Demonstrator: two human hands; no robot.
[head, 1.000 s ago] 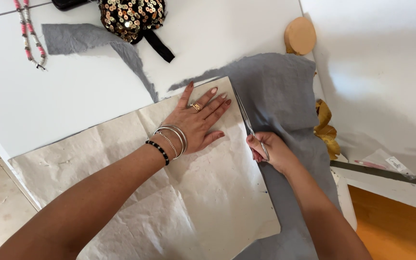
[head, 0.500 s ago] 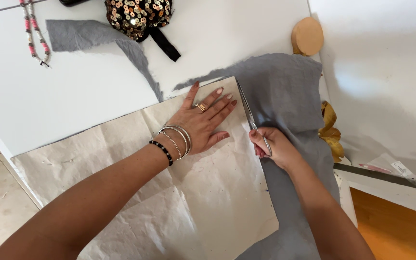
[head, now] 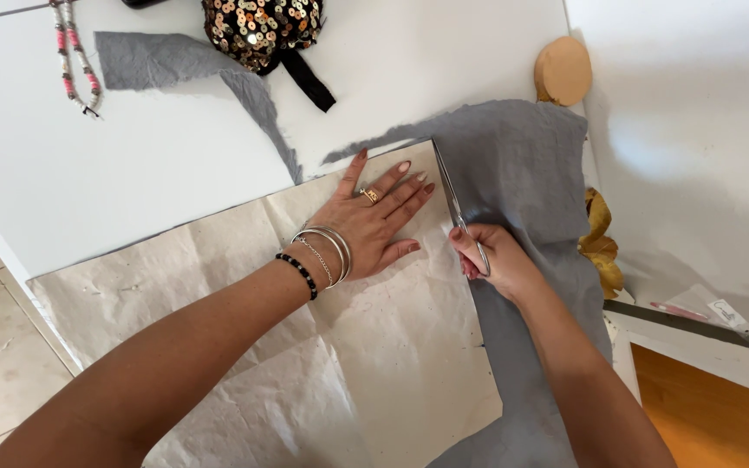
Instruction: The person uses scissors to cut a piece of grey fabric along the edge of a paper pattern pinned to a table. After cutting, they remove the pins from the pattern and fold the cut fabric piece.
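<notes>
Head view, looking down: we see the left hand (head: 373, 224) lying flat with fingers spread on a sheet of brown paper (head: 305, 347) at the centre of the frame, pressing it onto grey fabric (head: 522, 165). The right hand (head: 494, 260), just right of centre, is closed around the handles of a pair of scissors (head: 452, 204), whose blades run up along the paper's right edge over the fabric. On the white table (head: 132, 165), a grey fabric scrap (head: 175, 61) lies upper left, beside a sequinned item (head: 262, 30) and a beaded string (head: 75, 61).
</notes>
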